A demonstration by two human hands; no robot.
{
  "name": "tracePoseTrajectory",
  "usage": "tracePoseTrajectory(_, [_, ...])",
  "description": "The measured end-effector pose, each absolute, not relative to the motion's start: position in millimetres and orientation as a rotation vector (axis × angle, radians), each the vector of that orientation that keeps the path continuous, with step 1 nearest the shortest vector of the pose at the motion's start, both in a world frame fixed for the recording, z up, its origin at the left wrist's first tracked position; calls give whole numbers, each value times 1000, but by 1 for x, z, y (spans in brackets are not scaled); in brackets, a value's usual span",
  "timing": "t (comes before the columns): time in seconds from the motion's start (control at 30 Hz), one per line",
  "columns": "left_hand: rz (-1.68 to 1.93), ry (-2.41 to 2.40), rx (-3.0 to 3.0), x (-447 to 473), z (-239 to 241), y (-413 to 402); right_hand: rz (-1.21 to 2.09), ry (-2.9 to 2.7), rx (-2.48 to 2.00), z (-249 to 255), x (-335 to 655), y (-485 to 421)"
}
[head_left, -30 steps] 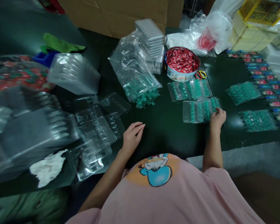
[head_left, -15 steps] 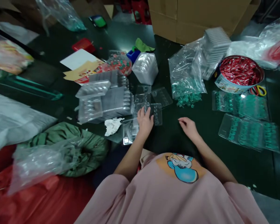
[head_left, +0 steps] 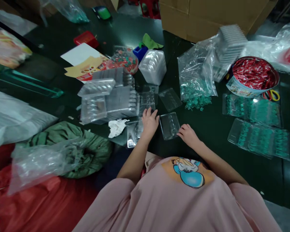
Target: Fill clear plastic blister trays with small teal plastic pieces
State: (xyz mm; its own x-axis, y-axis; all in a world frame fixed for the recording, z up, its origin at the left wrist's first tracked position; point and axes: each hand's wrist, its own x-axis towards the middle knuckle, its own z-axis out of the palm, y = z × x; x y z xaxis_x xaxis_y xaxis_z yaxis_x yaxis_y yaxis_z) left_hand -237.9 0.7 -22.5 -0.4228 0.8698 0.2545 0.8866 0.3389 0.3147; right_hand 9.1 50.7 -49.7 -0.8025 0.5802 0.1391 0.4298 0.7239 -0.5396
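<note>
Surface (head_left: 207,129) dark green. Clear tray (head_left: 168,126): left hand (head_left: 150,123) splayed leftward, right hand (head_left: 188,134) at right edge, grip unclear; cardboard box (head_left: 207,17) beyond.

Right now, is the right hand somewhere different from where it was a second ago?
Yes, the right hand has moved left. Earlier it was right of the round tin; now it is left of it, beside a clear tray.
</note>
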Motion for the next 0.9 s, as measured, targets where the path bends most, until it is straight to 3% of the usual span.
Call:
tracePoseTrajectory(0.33, [-802,-2173,-2299,-162,-17,29,564,-2482,-1357,-32,135,25])
tracePoseTrajectory(0.53, [-513,-2278,-2249,-163,-34,65,432,-2313,-1621,-37,151,23])
tracePoseTrajectory(0.9, [-386,-1962,-2765,-125,-21,-20,412,-2287,-1742,-33,155,42])
